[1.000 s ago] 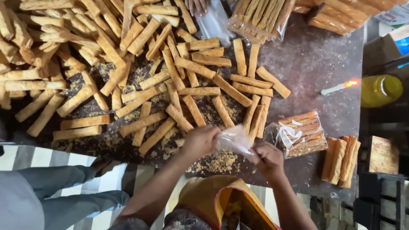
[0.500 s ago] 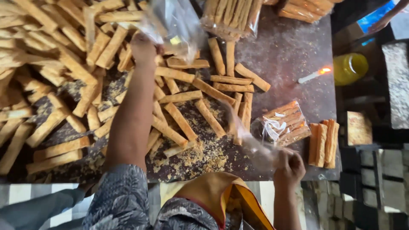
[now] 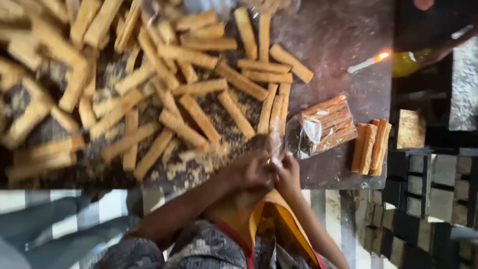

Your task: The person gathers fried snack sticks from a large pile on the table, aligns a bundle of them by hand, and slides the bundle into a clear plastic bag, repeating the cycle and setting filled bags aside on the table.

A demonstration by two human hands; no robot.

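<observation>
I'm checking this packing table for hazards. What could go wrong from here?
The lit candle burns on the same table as the filled plastic packet, and the hands, left hand and right hand, hold a thin clear bag not far off; plastic might melt or catch. The loose stack of sticks sits near the table edge and could get knocked off.

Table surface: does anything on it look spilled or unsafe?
Yes. Crumbs lie scattered on the dark table among the loose biscuit sticks. A lit candle lies on its side, its flame burning beyond the filled clear bag.
</observation>
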